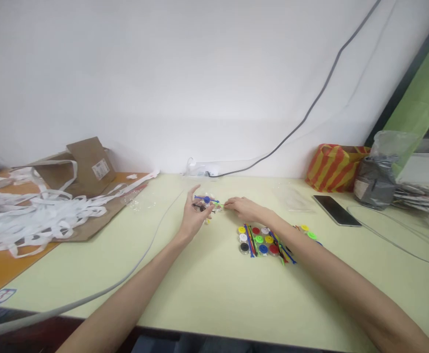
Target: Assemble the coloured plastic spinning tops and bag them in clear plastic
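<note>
- The left hand (pixel 191 219) is half open. Its pointing finger sticks up, its thumb bends across the front, and it seems to have hold of a small bunch of bits between them.
- In that bunch is a blue stick (pixel 207 200) with a round blue part in its middle. It lies just past the left palm, a little to the right, so the left hand is the nearer one.
- The blue stick is long from side to side. Its right end dips a bit and points to the right fingertips.
- A black bit (pixel 201 208) sits under the blue stick, close to the palm.
- The right hand (pixel 246 209) has its fingers almost closed, with the tips by a green bit (pixel 217 205). It is too small to tell if they pinch it.
- Nearer the body, by the right forearm, round colored pieces (pixel 263 249) sit in rows, with thin sticks (pixel 251 240) between them. Those sticks run mostly away from the person.
- Farther right is a phone (pixel 336 211). Far left is a heap of white straps (pixel 48 215).
</note>
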Motion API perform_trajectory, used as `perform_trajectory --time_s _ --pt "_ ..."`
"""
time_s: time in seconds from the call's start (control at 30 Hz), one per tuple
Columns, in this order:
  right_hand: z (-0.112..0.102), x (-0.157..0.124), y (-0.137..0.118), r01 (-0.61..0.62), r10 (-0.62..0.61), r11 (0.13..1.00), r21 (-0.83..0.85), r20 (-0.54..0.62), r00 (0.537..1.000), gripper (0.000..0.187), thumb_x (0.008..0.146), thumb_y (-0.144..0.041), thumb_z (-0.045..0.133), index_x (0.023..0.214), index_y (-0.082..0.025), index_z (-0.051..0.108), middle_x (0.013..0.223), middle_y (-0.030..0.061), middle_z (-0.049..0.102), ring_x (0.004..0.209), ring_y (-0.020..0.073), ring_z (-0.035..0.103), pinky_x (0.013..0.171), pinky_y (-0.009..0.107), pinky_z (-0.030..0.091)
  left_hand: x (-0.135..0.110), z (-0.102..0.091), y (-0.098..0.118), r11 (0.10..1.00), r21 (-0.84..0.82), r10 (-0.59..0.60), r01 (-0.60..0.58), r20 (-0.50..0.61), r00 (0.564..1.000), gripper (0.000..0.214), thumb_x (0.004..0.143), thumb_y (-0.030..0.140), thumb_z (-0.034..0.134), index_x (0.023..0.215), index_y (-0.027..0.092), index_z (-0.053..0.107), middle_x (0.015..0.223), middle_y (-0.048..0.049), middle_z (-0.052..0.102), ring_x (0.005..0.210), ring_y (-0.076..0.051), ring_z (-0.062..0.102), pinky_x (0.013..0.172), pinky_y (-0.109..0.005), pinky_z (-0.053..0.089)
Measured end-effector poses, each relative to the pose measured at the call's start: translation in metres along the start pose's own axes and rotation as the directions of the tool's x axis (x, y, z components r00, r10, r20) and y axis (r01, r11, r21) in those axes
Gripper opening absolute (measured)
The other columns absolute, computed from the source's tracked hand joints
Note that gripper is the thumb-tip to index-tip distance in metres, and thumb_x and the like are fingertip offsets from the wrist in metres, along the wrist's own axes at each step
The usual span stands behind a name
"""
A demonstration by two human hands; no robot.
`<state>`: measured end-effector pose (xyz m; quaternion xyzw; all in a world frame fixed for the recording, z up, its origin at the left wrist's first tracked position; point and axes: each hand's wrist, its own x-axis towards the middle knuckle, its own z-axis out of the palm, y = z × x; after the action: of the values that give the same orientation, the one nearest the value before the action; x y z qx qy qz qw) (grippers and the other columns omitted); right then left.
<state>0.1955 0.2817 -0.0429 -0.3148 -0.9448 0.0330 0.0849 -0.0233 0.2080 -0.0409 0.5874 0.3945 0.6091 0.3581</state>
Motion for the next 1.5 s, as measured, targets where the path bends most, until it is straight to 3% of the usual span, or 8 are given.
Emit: perform_trajectory --time_s 0.23,0.4,0.63,0.73,0.9,0.97,1.33,1.5 --pt "-0.034 -0.008 0.009 -0.055 0.065 0.993 0.103 -0.096 0.993 0.043 0.086 -0.002 0.045 0.116 -0.013 0.073 0.123 0.0131 0.069 0.115 0.025 0.063 0.101 0.036 0.045 -0.005 0.005 0.006 0.976 -0.138 -0.146 0.167 0.144 0.979 0.101 0.073 0.036 0.088 0.151 0.026 0.025 0.098 -0.0075 0.071 0.081 -0.024 0.073 0.057 -0.026 0.059" --pt "-0.065 -0.021 0.012 -0.031 0.106 0.956 0.292 -0.245 0.964 0.029 0.087 -0.008 0.053 0.102 -0.016 0.076 0.108 0.0078 0.075 0.104 0.0207 0.067 0.095 0.032 0.049 -0.006 0.006 0.008 0.958 -0.191 -0.176 0.214 0.2 0.964 0.066 0.079 0.041 0.083 0.132 0.016 0.052 0.097 -0.0109 0.072 0.085 -0.024 0.072 0.06 -0.028 0.06" --pt "-0.082 -0.03 0.022 -0.046 0.177 0.932 0.359 -0.34 0.924 0.021 0.087 -0.015 0.057 0.095 -0.015 0.077 0.094 0.0072 0.076 0.084 0.0179 0.068 0.08 0.029 0.051 -0.007 0.006 0.012 0.938 -0.21 -0.22 0.276 0.256 0.941 0.061 0.076 0.04 0.086 0.125 0.014 0.059 0.112 -0.0181 0.072 0.096 -0.032 0.072 0.068 -0.037 0.062" --pt "-0.09 -0.033 0.018 0.008 0.19 0.924 0.382 -0.479 0.857 0.025 0.088 -0.018 0.058 0.109 -0.015 0.072 0.09 0.0059 0.075 0.08 0.0167 0.066 0.08 0.03 0.05 -0.007 0.006 0.012 0.949 -0.171 -0.202 0.265 0.317 0.927 0.056 0.077 0.039 0.085 0.122 0.013 0.064 0.12 -0.0208 0.069 0.096 -0.032 0.072 0.071 -0.038 0.062" --pt "-0.113 -0.036 -0.001 0.139 0.273 0.884 0.446 -0.736 0.62 0.027 0.089 -0.023 0.057 0.116 -0.018 0.06 0.089 0.0041 0.069 0.088 0.0176 0.066 0.08 0.032 0.05 -0.01 0.007 0.012 0.953 -0.125 -0.199 0.276 0.427 0.882 0.05 0.079 0.038 0.083 0.119 0.012 0.068 0.109 -0.0178 0.071 0.091 -0.027 0.07 0.067 -0.033 0.06" --pt "-0.122 -0.037 -0.011 0.186 0.304 0.855 0.484 -0.759 0.575 0.028 0.09 -0.024 0.056 0.117 -0.019 0.054 0.089 0.0033 0.065 0.089 0.0173 0.066 0.079 0.031 0.05 -0.011 0.008 0.014 0.955 -0.102 -0.2 0.278 0.47 0.859 0.052 0.08 0.038 0.082 0.124 0.014 0.066 0.102 -0.0148 0.071 0.091 -0.026 0.07 0.067 -0.032 0.059" --pt "-0.125 -0.035 -0.062 0.206 0.04 0.891 0.406 -0.522 0.852 0.019 0.09 -0.018 0.059 0.108 -0.021 0.054 0.088 0.0005 0.069 0.083 0.0146 0.063 0.079 0.03 0.045 -0.018 0.011 0.019 0.945 -0.093 -0.204 0.312 0.58 0.788 0.042 0.077 0.035 0.086 0.107 0.019 0.061 0.085 -0.0031 0.066 0.075 -0.019 0.068 0.073 -0.03 0.054" --pt "-0.122 -0.033 -0.065 0.228 -0.036 0.907 0.355 -0.473 0.88 0.005 0.089 -0.014 0.061 0.087 -0.018 0.058 0.084 -0.0002 0.069 0.079 0.0129 0.062 0.075 0.027 0.041 -0.02 0.012 0.021 0.942 -0.106 -0.177 0.317 0.649 0.74 0.048 0.079 0.034 0.084 0.115 0.019 0.057 0.089 -0.0077 0.071 0.082 -0.024 0.071 0.08 -0.036 0.053"
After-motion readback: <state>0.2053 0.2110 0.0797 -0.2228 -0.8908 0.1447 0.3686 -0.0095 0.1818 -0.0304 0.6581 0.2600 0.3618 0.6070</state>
